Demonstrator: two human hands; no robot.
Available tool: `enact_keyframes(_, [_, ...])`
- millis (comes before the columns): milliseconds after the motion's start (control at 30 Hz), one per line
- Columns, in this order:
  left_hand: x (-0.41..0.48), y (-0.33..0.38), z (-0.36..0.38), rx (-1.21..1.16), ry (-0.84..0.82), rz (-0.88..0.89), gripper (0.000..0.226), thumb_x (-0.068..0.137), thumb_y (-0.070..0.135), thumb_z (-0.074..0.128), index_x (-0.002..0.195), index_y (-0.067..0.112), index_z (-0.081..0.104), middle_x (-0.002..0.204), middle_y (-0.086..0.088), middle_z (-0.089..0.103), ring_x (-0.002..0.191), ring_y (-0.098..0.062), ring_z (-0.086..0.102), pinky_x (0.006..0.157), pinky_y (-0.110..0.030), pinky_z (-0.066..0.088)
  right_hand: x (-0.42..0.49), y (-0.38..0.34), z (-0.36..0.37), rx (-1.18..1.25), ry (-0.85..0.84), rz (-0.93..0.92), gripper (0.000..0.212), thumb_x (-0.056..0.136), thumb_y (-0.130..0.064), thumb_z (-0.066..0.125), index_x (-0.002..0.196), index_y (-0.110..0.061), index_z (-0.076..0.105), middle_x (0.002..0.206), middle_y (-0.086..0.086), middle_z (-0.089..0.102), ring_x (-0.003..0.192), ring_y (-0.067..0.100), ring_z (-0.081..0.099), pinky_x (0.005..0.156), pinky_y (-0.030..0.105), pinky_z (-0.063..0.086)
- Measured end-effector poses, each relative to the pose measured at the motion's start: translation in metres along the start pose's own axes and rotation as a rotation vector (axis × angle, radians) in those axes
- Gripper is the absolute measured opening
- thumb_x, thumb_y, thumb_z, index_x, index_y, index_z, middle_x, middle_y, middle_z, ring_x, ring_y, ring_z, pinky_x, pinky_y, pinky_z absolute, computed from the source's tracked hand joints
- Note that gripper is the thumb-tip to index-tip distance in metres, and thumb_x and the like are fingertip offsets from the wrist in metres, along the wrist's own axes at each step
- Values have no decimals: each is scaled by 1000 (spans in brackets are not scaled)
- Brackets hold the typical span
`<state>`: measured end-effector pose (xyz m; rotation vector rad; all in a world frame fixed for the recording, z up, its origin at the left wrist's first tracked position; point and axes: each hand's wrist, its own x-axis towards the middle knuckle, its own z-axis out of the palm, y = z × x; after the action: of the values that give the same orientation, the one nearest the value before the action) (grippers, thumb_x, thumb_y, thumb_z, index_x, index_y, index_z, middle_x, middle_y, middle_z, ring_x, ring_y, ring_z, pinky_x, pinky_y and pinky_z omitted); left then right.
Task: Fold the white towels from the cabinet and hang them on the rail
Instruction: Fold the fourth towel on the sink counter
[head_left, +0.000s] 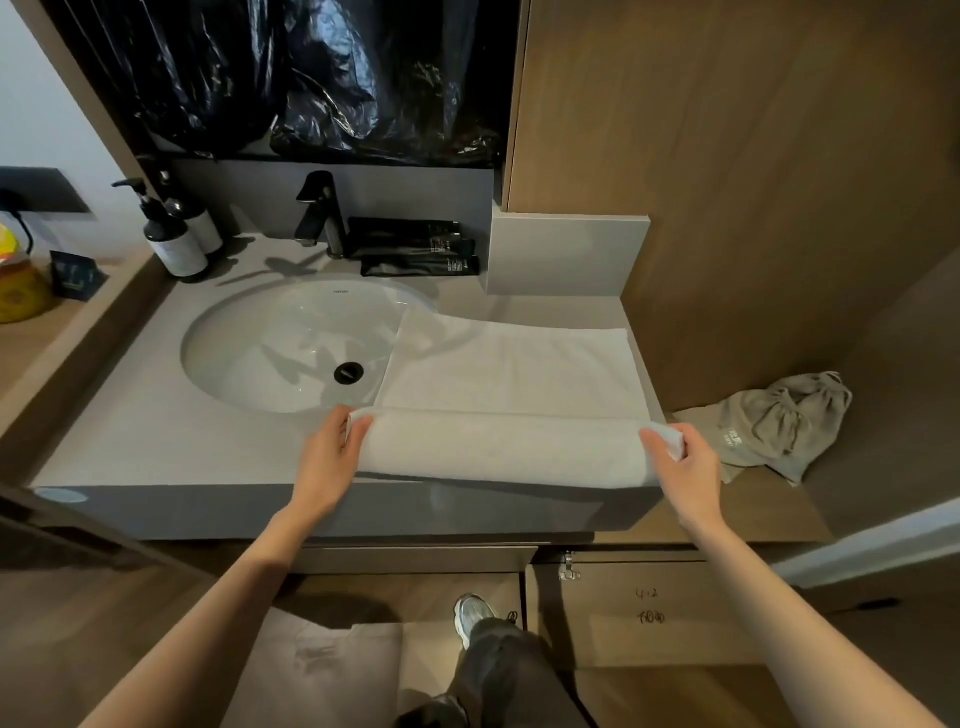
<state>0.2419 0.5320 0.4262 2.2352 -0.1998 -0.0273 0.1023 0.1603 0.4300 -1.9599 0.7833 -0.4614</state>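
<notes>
1. White towel (509, 374): lies flat on the right part of the grey counter (130, 441), its far left corner overhanging the rim of the sink (291, 338). The near edge is lifted and turned over into a long fold along the counter's front.
2. Left hand (330, 457): arm extended forward from lower left, wrist straight. The fingers and thumb are curled round the left end of the fold and grip it.
3. Right hand (685, 467): arm extended from lower right, back of the hand facing up. The thumb and fingers pinch the right end of the fold at the counter's right front corner.
4. Both hands sit level with each other, well apart, the fold stretched between them.
5. Surroundings: black faucet (319, 213) behind the sink, two pump bottles (171, 239) at its left, black packets (415, 247) at its right. A crumpled grey cloth bag (784, 426) lies on the lower wooden ledge beside the counter
</notes>
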Motion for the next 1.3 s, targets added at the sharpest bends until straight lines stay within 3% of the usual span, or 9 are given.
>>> enact_keyframes(133, [20, 2, 9, 80, 24, 8, 23, 101, 37, 39, 99, 17, 48, 72, -1, 57, 65, -15, 54, 58, -36, 41, 23, 2, 11, 10, -24, 7, 25, 94, -40, 58, 94, -16, 53, 90, 2, 57, 85, 11, 53, 69, 29, 41])
enact_keyframes(267, [42, 2, 16, 155, 22, -9, 25, 102, 43, 34, 104, 21, 46, 62, -1, 54, 58, -17, 52, 54, -35, 37, 44, 3, 19, -40, -78, 12, 28, 97, -39, 52, 97, -11, 49, 88, 0, 55, 83, 11, 50, 64, 26, 38])
enact_keyframes(433, [68, 7, 30, 263, 15, -142, 32, 103, 42, 29, 116, 18, 45, 65, -3, 52, 62, -21, 52, 63, -36, 38, 65, 8, 27, -254, -126, -23, 21, 100, -38, 44, 100, -18, 44, 85, -4, 54, 86, 18, 53, 63, 32, 40])
enact_keyframes(533, [73, 5, 35, 211, 7, -111, 29, 103, 37, 30, 112, 15, 46, 62, -5, 51, 59, -21, 50, 54, -34, 33, 74, 6, 31, -407, -126, -44, 27, 100, -41, 41, 111, -17, 46, 93, 0, 58, 84, 18, 55, 65, 31, 42])
enact_keyframes(700, [77, 0, 41, 217, -34, -161, 29, 104, 37, 27, 109, 15, 45, 66, -8, 55, 62, -27, 53, 55, -34, 35, 80, 7, 37, -582, -141, -42, 30, 101, -38, 41, 118, -15, 50, 83, 2, 57, 68, 19, 51, 50, 25, 32])
enact_keyframes(900, [66, -4, 40, 4, 46, -273, 33, 98, 42, 44, 104, 11, 51, 82, -1, 57, 73, -16, 56, 63, -29, 43, 73, 4, 34, -334, -78, 134, 37, 96, -44, 51, 98, -7, 54, 79, 4, 58, 75, 20, 57, 54, 26, 37])
enact_keyframes(967, [57, -9, 38, -61, 32, -291, 31, 97, 41, 49, 103, 11, 53, 88, -4, 59, 78, -18, 59, 63, -28, 46, 62, 2, 30, -201, -29, 165, 37, 95, -43, 53, 99, -5, 54, 79, 4, 55, 70, 12, 51, 56, 22, 35])
enact_keyframes(1067, [48, -14, 37, -41, -45, -263, 26, 97, 32, 51, 103, 7, 54, 86, -10, 61, 79, -26, 61, 66, -33, 51, 40, 5, 26, -98, -2, 164, 33, 95, -40, 55, 110, -10, 50, 93, 5, 56, 80, 18, 52, 62, 24, 39])
enact_keyframes(1300, [40, -3, 39, 34, -44, -222, 24, 102, 25, 42, 114, 7, 51, 97, -8, 61, 73, -17, 55, 62, -31, 43, 19, 21, 22, -370, 45, 15, 19, 102, -29, 41, 108, -14, 51, 96, 8, 54, 96, 26, 45, 76, 34, 33])
